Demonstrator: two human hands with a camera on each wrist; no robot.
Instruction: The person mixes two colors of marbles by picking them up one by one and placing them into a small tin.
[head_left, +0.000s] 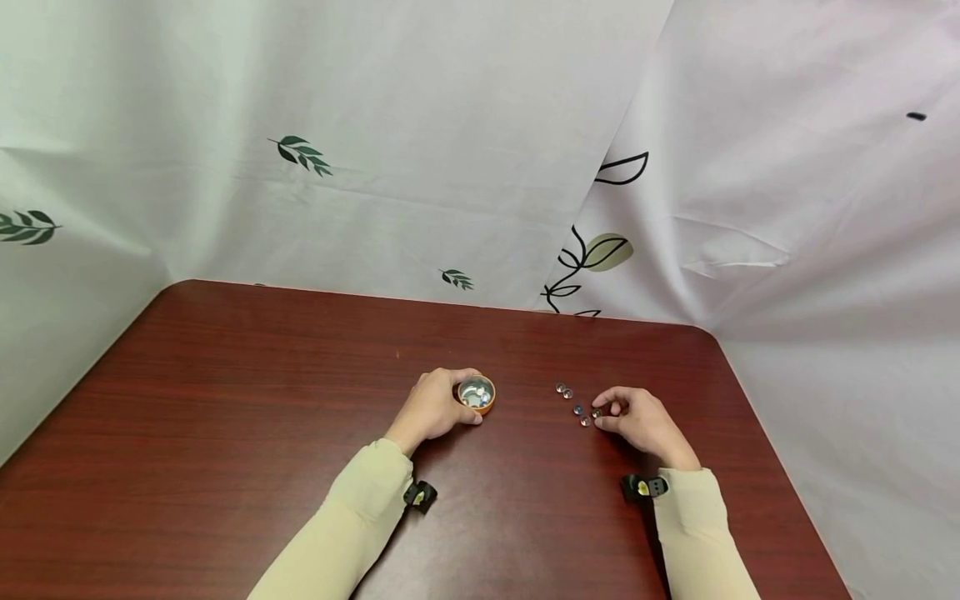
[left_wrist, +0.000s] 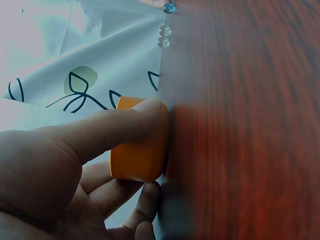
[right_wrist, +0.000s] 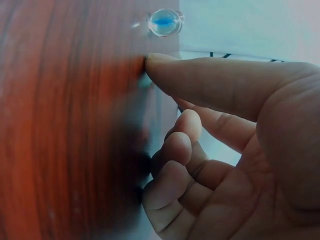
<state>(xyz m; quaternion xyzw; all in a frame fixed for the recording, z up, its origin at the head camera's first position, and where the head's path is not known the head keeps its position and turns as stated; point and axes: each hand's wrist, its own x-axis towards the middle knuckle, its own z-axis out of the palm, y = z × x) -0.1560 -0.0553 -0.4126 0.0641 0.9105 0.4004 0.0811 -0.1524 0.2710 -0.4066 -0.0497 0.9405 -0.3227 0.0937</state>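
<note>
My left hand [head_left: 433,406] grips a small orange bowl [left_wrist: 140,142] between thumb and fingers, and the bowl stands on the table. Shiny clear pieces show inside it in the head view, too small to tell apart. At the right, my right hand [head_left: 641,419] has its thumb and index fingertips on either side of a glass marble [head_left: 596,412]. That marble is mostly hidden behind the thumb in the right wrist view. Beside the fingertips lie a blue-centred marble [right_wrist: 165,22] and a clear marble [head_left: 585,422]. Two clear marbles [head_left: 567,394] lie farther back.
The dark red wooden table [head_left: 247,417] ends at a white cloth backdrop [head_left: 420,125] with leaf prints. Black wrist straps with small cameras sit at both sleeves, the left camera [head_left: 420,497] and the right camera [head_left: 642,487] just above the table.
</note>
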